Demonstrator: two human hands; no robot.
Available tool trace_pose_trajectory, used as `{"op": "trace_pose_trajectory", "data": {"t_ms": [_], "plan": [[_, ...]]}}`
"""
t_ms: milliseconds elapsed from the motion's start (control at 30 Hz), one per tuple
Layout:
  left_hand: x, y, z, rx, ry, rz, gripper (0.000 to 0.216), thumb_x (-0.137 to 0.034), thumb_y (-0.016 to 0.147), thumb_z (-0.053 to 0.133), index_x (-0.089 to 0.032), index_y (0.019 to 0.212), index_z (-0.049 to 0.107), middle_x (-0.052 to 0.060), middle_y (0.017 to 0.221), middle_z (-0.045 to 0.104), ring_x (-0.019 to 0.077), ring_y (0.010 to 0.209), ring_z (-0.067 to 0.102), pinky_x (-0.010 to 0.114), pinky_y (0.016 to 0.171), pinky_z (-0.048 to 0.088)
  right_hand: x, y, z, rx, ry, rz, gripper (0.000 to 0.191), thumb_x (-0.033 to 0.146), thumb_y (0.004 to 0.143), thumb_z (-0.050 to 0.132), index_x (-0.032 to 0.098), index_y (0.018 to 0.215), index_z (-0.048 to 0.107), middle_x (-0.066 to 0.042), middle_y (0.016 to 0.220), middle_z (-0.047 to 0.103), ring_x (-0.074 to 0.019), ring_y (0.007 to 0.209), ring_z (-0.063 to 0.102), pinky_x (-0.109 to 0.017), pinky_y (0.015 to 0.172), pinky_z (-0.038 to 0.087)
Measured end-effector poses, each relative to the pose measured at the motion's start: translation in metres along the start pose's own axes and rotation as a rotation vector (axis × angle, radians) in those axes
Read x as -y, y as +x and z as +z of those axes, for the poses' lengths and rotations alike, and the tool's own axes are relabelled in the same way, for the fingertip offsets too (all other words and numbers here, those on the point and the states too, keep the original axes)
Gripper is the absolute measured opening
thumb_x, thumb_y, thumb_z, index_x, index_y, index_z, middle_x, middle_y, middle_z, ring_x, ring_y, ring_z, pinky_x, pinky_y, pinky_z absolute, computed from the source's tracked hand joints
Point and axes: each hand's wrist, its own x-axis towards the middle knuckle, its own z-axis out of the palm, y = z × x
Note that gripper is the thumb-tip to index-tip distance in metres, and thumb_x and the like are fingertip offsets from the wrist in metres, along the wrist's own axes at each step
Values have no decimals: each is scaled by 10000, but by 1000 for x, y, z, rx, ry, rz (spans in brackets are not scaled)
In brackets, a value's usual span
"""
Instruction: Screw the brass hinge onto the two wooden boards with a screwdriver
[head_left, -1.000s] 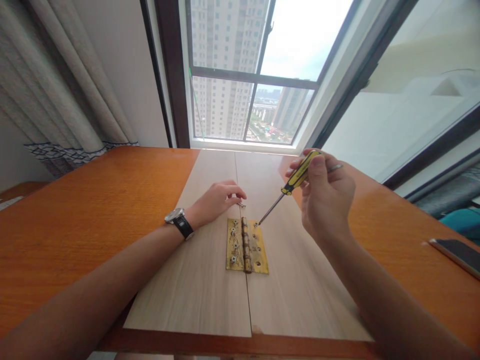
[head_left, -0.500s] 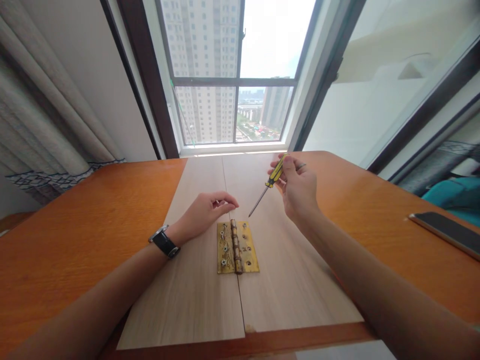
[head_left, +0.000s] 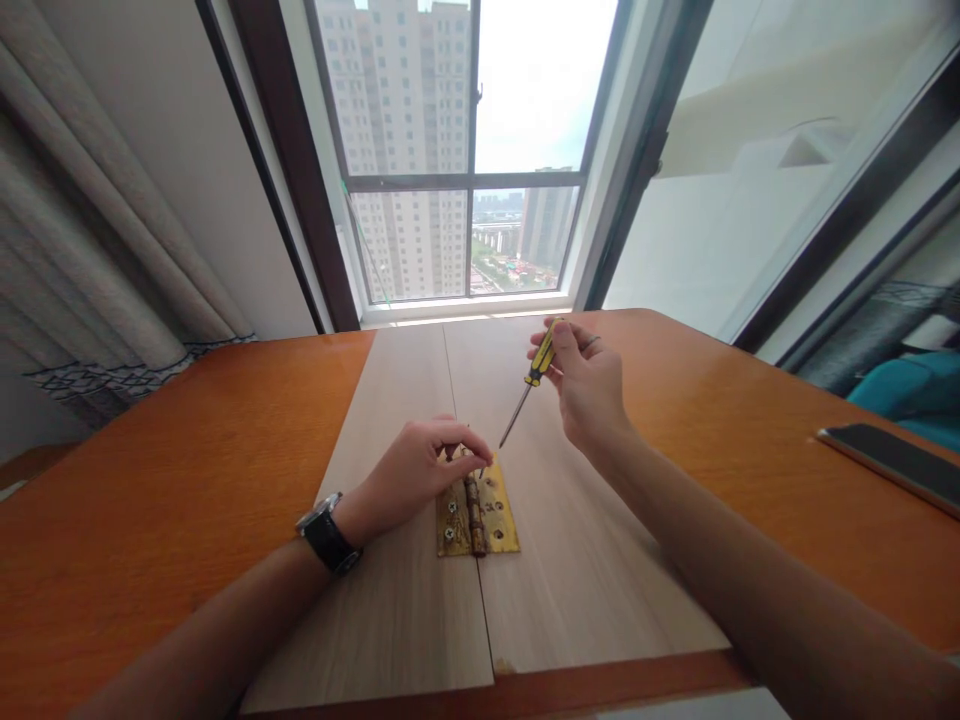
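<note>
A brass hinge point(head_left: 507, 527) with dark stains lies across the seam between two pale wood-grain boards point(head_left: 600, 590). Cross-head screws sit in its left leaf, and open holes show in the lower right leaf. My left hand point(head_left: 424, 468), with a black-strapped watch at the wrist, covers the hinge's upper part. Its thumb and forefinger are pinched on a small screw point(head_left: 481, 473), mostly hidden, above the right leaf. My right hand point(head_left: 592, 385) grips a yellow-and-black screwdriver point(head_left: 543, 358) by the handle. The shaft slants down left, its tip apart from the hinge and just right of my left fingertips.
The boards rest on an orange-brown wooden table point(head_left: 247, 420). A dark phone point(head_left: 889, 462) lies at the table's right edge. Beyond the far edge stands a window point(head_left: 472, 180), with a curtain point(head_left: 90, 220) at left. Something teal point(head_left: 911, 395) is at far right.
My left hand has come down and right, from beyond the hinge to over its upper end. My right hand and the screwdriver have shifted slightly down and left. The view has tilted a little.
</note>
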Motion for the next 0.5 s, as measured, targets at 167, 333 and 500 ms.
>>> {"op": "trace_pose_trajectory", "data": {"t_ms": [167, 333, 500], "plan": [[4, 0, 4, -27, -34, 42, 108, -99, 850, 703, -174, 813, 772, 33, 842, 750, 167, 822, 656, 268, 759, 476, 2, 1, 0, -27, -25, -29, 415, 554, 739, 782, 191, 921, 695, 2, 784, 728, -116, 648, 668, -247, 584, 505], [2, -1, 5, -72, -17, 117, 145, -42, 841, 697, -169, 800, 753, 22, 840, 766, 161, 837, 654, 264, 782, 481, 2, 0, 1, -23, -28, -82, 425, 559, 725, 792, 182, 898, 695, 7, 753, 724, -110, 615, 658, -241, 560, 497], [3, -1, 7, -47, -24, 142, 145, -34, 839, 698, -165, 791, 739, 34, 852, 767, 173, 858, 665, 273, 786, 503, 4, -2, 2, -4, -38, -96, 401, 545, 738, 789, 184, 886, 696, 7, 746, 728, -111, 609, 659, -243, 560, 508]]}}
